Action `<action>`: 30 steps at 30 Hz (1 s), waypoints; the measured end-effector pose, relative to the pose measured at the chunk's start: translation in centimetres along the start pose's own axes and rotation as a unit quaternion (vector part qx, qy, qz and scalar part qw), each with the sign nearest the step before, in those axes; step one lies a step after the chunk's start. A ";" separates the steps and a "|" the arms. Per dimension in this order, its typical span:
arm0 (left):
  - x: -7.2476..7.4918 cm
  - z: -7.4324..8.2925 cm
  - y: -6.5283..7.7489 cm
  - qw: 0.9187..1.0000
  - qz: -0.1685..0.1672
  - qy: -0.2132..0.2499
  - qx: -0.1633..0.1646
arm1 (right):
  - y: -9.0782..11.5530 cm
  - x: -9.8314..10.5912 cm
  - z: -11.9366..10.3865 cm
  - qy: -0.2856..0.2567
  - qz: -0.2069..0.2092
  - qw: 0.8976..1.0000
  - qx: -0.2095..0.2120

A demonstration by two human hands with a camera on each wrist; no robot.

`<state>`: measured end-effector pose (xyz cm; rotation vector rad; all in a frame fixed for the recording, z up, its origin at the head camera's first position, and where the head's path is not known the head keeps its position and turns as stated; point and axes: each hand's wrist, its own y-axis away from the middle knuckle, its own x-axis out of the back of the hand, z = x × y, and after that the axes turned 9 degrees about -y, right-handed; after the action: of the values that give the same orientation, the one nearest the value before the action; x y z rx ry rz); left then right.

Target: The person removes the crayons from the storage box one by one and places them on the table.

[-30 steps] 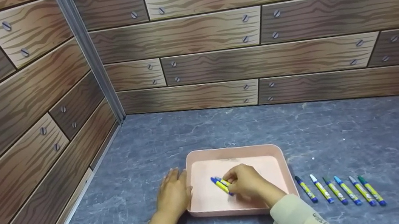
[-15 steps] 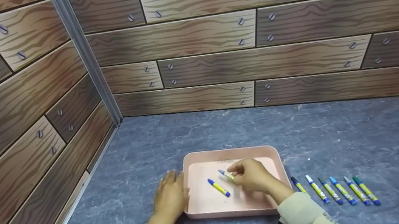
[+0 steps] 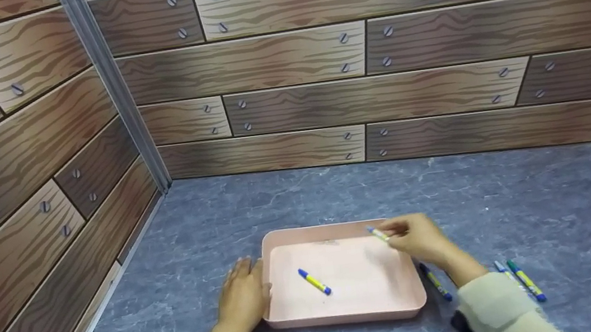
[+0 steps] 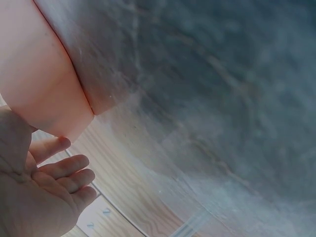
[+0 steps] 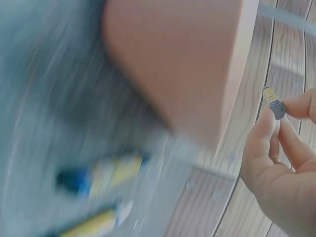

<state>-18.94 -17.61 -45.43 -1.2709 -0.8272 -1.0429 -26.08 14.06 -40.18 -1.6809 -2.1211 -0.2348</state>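
A pink rectangular tray [image 3: 348,319] stands on the table, with one blue-capped yellow marker [image 3: 315,282] lying in it. My left hand [image 3: 241,297] rests at the tray's left side, thumb along the rim; in the left wrist view the fingers of this hand [image 4: 44,187] are relaxed beside the tray wall. Over the tray's far right corner, my right hand [image 3: 417,237] pinches a pale-capped marker [image 3: 377,233] between thumb and fingertips. That marker [image 5: 273,102] appears end-on in the right wrist view, its grey end toward the camera.
Right of the tray lie a dark-capped marker [image 3: 436,282] and, farther right, a green-capped marker [image 3: 526,280] close beside a pale-capped one [image 3: 500,266]. My right sleeve [image 3: 498,302] covers part of that row. Wood-patterned panels [image 3: 288,109] rise behind and at the left.
My right hand has lifted the pale-capped marker away from the blue-capped one and carried it right, to the tray's far right corner. My left hand keeps its place at the tray.
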 end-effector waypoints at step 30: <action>0.4 0.2 0.0 1.000 0.008 -0.007 -0.014 | 9.2 15.9 9.1 0.134 0.086 0.985 -0.067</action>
<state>-18.78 -17.43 -45.06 -1.3067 -0.8144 -1.0370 -22.08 34.05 -42.75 -1.7836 -1.7889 -0.5283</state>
